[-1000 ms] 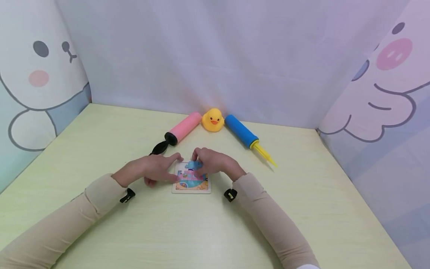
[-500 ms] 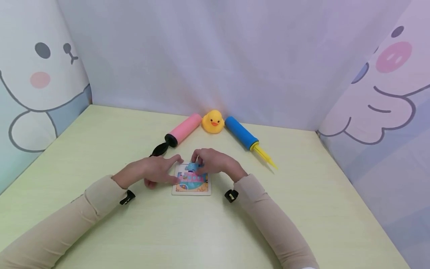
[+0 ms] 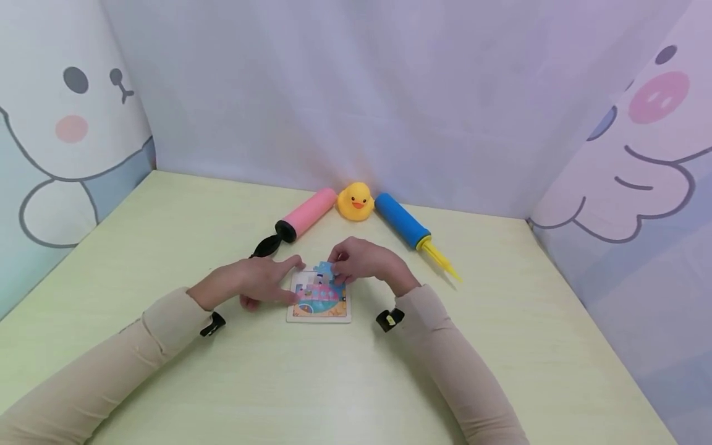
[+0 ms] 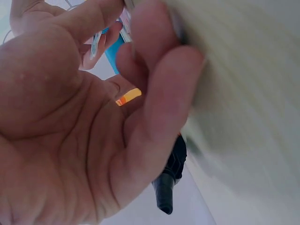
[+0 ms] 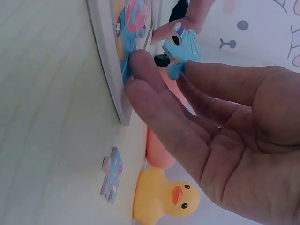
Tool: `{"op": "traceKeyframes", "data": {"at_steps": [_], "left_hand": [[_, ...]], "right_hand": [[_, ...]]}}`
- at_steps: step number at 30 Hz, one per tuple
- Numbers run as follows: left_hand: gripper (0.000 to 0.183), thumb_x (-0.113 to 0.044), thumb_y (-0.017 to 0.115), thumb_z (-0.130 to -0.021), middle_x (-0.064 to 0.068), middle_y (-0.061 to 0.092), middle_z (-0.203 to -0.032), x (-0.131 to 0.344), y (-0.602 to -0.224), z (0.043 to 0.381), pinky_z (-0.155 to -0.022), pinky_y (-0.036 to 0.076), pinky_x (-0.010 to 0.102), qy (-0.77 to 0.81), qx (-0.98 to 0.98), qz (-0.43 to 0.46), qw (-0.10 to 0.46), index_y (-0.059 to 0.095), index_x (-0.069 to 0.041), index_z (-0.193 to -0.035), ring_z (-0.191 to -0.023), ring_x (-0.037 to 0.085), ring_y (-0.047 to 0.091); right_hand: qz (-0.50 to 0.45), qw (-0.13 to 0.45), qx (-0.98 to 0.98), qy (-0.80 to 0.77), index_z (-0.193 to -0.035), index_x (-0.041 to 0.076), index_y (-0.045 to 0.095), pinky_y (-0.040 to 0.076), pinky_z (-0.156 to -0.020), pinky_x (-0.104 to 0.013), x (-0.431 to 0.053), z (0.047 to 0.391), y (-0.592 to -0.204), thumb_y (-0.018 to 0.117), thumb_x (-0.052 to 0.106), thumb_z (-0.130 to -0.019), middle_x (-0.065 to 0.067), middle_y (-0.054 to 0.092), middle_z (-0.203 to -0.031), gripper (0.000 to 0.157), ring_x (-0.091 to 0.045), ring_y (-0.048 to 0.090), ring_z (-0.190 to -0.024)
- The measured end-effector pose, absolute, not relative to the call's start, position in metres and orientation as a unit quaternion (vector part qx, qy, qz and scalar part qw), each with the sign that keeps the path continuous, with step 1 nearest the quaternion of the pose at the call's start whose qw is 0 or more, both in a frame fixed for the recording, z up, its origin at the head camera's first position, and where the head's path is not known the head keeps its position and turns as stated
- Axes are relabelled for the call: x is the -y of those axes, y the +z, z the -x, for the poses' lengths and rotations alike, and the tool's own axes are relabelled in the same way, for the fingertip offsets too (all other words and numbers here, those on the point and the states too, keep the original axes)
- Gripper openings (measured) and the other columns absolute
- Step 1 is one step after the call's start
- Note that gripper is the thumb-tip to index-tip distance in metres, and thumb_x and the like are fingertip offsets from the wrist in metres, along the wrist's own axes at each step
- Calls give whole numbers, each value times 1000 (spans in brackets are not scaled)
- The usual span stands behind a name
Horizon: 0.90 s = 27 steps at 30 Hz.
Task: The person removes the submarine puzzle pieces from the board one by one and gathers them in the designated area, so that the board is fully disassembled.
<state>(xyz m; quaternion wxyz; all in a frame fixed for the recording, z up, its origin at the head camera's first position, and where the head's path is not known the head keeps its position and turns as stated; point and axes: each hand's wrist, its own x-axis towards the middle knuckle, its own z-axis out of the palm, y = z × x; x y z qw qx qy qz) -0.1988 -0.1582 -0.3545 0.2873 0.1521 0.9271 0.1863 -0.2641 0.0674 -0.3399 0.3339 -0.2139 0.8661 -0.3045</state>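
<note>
A small jigsaw puzzle in a white frame (image 3: 319,319) lies on the table, its lower part filled with pink, teal and sandy pieces. A pale bare patch shows at its upper left. My left hand (image 3: 261,282) rests at the frame's left side, thumb on the edge and index finger at the top corner; its other fingers bend beneath the palm in the left wrist view. Between thumb and fingers, my right hand (image 3: 361,259) pinches a light-blue puzzle piece (image 5: 185,47), tilted above the puzzle's upper right. A loose puzzle piece (image 5: 112,176) lies on the table, near the right hand.
Behind the puzzle stand a yellow rubber duck (image 3: 356,202), a pink hand pump (image 3: 308,213) with a black end on the left, and a blue hand pump (image 3: 402,220) with a yellow nozzle on the right. A pale curtain (image 3: 356,93) closes off the back.
My right hand has risen slightly and shifted right, raising and tilting the blue puzzle piece off the puzzle. The left hand has kept its place at the frame.
</note>
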Motion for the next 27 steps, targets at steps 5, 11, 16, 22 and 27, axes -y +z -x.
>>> {"op": "traceKeyframes", "data": {"at_steps": [5,11,16,22,27], "left_hand": [[64,-47,69,-93,9,52,-71,158,-353,199,-42,44,24,186,-926,-150,293,35,-29,-143,-45,16,50],[63,-45,68,-94,7,52,-62,158,-353,198,-41,44,25,182,-924,-160,296,33,-24,-142,-43,16,49],[62,-39,69,-95,7,51,-66,160,-353,199,-41,45,25,194,-918,-165,303,32,-19,-141,-44,17,49],[62,-36,68,-96,6,49,-62,161,-353,200,-40,42,25,200,-914,-166,313,30,-18,-141,-43,17,46],[62,-37,66,-97,4,47,-58,161,-353,200,-40,40,24,193,-916,-168,309,28,-19,-143,-42,17,45]], "right_hand": [[220,335,-865,-302,-107,4,67,58,-79,-30,-72,265,-335,62,12,-100,-9,70,-98,12,-22,70,-88],[245,308,-881,-261,-106,8,72,54,-79,-35,-85,269,-326,64,15,-99,-4,70,-93,12,-27,66,-90],[246,294,-888,-255,-108,8,74,51,-75,-31,-98,276,-322,67,15,-98,-5,69,-88,14,-32,62,-87],[253,291,-878,-284,-113,6,70,55,-84,-44,-116,289,-321,66,14,-98,-10,68,-95,17,-37,61,-90],[246,296,-872,-303,-109,6,68,52,-88,-52,-132,297,-320,66,13,-98,-17,64,-96,14,-40,59,-90]]}}
